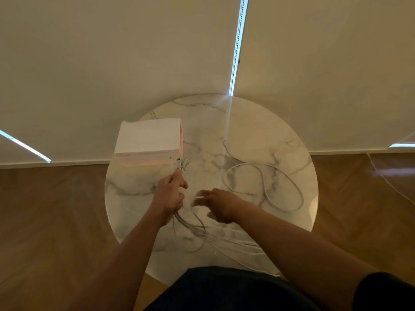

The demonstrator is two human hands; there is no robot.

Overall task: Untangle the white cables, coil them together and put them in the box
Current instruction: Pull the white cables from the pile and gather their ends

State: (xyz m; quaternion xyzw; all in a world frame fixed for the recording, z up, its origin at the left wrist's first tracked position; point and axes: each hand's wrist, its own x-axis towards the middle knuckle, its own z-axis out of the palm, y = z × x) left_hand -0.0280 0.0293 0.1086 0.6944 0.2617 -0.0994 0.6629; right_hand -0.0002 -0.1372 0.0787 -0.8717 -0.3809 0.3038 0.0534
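on the round marble table [247,122] the white cables [265,191] lie in two parts: loose loops sprawl over the right side, and a bunch of strands runs from the near edge up into the left hand [170,196]. that hand is closed in a fist round the bunch just behind the plugs [179,163], which stick out past the thumb toward the near corner of the white box [148,136]. holding the ends level like this looks meant to give the coil one common starting point. the right hand [221,205], blurred, hovers just beside the left with fingers spread and nothing in it, seemingly placed to catch the slack strands and wind them. the box stands on the left back part of the table, near enough to take the coil once made. nothing is coiled yet, and whether the loops hide knots i cannot tell.
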